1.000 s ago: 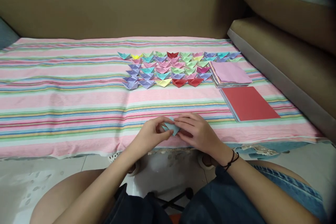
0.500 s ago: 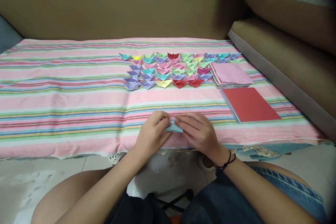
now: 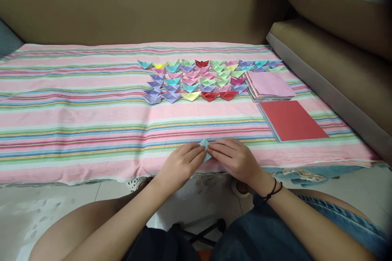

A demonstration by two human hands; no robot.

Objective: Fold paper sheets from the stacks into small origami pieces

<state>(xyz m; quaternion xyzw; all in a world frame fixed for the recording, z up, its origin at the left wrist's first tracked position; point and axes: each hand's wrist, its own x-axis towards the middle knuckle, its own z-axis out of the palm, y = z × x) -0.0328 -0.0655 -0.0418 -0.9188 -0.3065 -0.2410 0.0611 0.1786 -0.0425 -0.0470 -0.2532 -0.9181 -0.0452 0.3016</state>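
In the head view, my left grip (image 3: pixel 183 163) is pinched narrow on the left side of a small light-blue folded paper (image 3: pixel 205 143), and my right grip (image 3: pixel 237 160) pinches its right side. The paper sits between them, close to the near edge of a striped cloth (image 3: pixel 76 120), one pointed corner showing toward the far side. A black band (image 3: pixel 273 190) circles my right wrist. Farther off, folded paper boats (image 3: pixel 190 88) stand in rows; the nearest row runs from purple at left through yellow to red. To their right lies a pink-topped stack (image 3: pixel 271 84), with a red-topped stack (image 3: pixel 293 120) nearer me.
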